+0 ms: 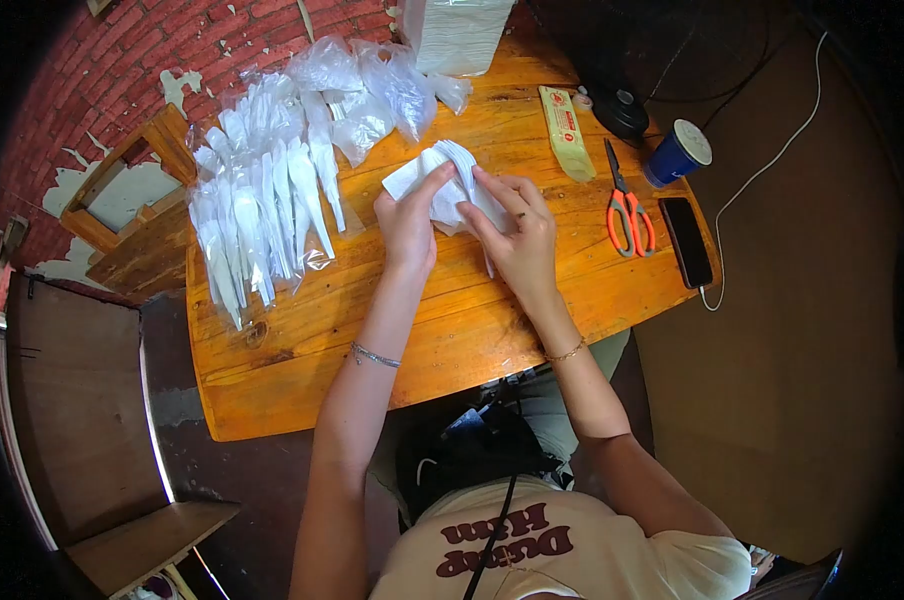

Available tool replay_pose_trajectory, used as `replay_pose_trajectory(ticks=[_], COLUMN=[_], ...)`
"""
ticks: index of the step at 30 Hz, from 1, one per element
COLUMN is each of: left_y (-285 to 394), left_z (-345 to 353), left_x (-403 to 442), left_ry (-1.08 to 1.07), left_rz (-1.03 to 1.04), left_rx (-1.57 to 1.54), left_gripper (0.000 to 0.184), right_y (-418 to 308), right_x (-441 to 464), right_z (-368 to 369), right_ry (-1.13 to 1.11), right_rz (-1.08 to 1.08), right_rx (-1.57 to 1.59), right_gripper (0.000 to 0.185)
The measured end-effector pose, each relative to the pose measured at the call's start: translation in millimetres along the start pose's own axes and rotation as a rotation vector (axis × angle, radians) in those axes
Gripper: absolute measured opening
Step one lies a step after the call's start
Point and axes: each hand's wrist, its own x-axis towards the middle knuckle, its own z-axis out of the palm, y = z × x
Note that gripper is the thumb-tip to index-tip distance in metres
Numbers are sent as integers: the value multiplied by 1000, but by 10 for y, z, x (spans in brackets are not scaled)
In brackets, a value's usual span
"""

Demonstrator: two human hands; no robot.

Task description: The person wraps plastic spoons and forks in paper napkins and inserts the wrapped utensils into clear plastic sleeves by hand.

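Observation:
Over the middle of the wooden table I hold a small bunch of folded white paper napkins (pixel 456 158). My left hand (pixel 409 222) is closed on their left side, its thumb lying across the paper. On the right side, my right hand (pixel 520 235) pinches the napkins between thumb and fingers; some of the fingertips are hidden behind the paper. To the left lie many clear plastic packets of white plastic cutlery (pixel 262 200), spread in overlapping rows. Crumpled clear plastic bags (pixel 367 95) sit just behind them.
A tall stack of white napkins (pixel 459 38) stands at the back edge. On the right are a yellow packet (pixel 568 135), orange-handled scissors (pixel 627 215), a blue paper cup (pixel 676 155) and a phone (pixel 685 243) with a white cable (pixel 772 150). A wooden table (pixel 372 330) carries these.

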Motion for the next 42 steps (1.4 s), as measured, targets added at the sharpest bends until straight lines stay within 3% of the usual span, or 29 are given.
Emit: replay_pose_trajectory(ticks=[16, 30, 33, 37, 42], left_y=[26, 173, 48, 1, -6], left_z=[-46, -32, 4, 1, 11], left_x=[32, 42, 34, 42, 19], left_ry=[-12, -159, -83, -41, -23], left_rz=[-30, -257, -38, -50, -6], left_rx=[59, -188, 150, 76, 94], left_gripper=[20, 27, 26, 24, 21], right_y=[49, 127, 104, 111, 78], right_x=[0, -31, -58, -60, -36], right_z=[-63, -23, 1, -9, -74], right_ry=[-113, 75, 57, 3, -35], right_rz=[63, 260, 206, 96, 126], right_rx=[157, 325, 265, 176, 169], right_gripper=[33, 33, 33, 32, 32])
